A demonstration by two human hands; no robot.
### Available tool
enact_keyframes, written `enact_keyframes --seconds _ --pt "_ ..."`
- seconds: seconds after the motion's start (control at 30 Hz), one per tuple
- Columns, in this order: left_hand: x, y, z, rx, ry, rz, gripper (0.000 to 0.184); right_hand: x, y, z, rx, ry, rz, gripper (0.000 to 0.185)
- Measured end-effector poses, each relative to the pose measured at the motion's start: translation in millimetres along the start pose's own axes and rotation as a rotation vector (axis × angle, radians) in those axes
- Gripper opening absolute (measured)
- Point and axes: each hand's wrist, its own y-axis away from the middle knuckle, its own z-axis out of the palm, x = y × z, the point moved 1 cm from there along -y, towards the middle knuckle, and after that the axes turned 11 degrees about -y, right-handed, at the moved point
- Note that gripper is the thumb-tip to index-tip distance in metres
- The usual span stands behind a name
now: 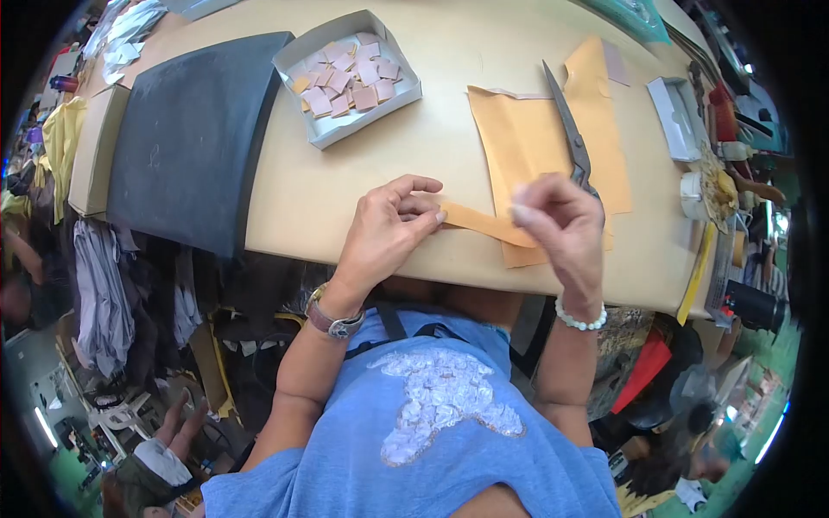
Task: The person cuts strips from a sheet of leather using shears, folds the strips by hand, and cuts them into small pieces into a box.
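My left hand (pixel 393 224) pinches one end of a narrow tan strip (pixel 475 222), which looks like leather or a similar sheet material. Curled over the strip's other end, my right hand (pixel 566 229) is a little blurred at the fingertips. Its thumb and fingers are drawn together, but whatever they hold cannot be made out. Beyond the right hand lie larger tan sheets (pixel 518 138) with irregular cut edges. Dark scissors (pixel 567 121) rest on those sheets, blades pointing away from me and handles partly hidden behind my right hand.
A white box (pixel 406 93) holds many small pinkish and tan squares (pixel 345 78). Left of it, a large dark board (pixel 194 142) overhangs the table (pixel 328 194). On the right are a small white tray (pixel 675 119), a tape roll (pixel 693 194) and a yellow ruler (pixel 696 274).
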Motion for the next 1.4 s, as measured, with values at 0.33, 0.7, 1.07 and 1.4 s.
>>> enact_keyframes --seconds 0.33,0.7,1.07,1.4 --pt "-8 -4 -6 -0.068 0.059 -0.008 0.035 40 -7 34 -0.099 -0.042 0.22 0.015" --pt "-9 -4 -8 -0.097 0.105 -0.02 0.037 36 -16 34 -0.097 0.125 0.229 0.017" --pt "-5 -4 -9 -0.116 0.112 -0.033 0.037 38 -19 32 -0.079 0.131 0.24 0.029" --pt "0 -5 -5 -0.054 0.02 0.008 0.042 39 -20 31 -0.089 0.152 0.242 0.026"
